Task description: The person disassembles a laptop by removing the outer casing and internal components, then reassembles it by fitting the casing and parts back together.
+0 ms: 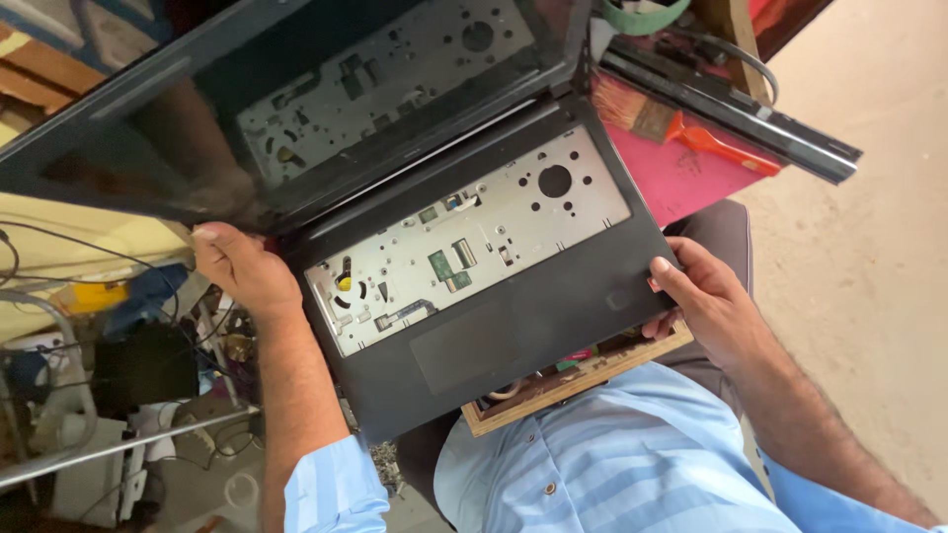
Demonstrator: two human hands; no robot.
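An open black laptop [513, 326] with its keyboard removed rests over my lap, showing a bare silver metal tray [474, 242] with holes and small connectors. Its dark screen [296, 89] leans back and reflects the tray. My left hand [242, 268] grips the laptop's left edge near the hinge. My right hand [703, 301] holds the right front corner of the base, thumb on top. Under the laptop lies a wooden-framed tray [578, 380] with small parts inside.
A paintbrush with an orange handle [681, 128] lies on a pink board [681, 173] at the upper right, beside a long black strip [731, 104]. Cables, tools and clutter [128, 375] fill the floor at left. Beige floor [859, 247] lies on the right.
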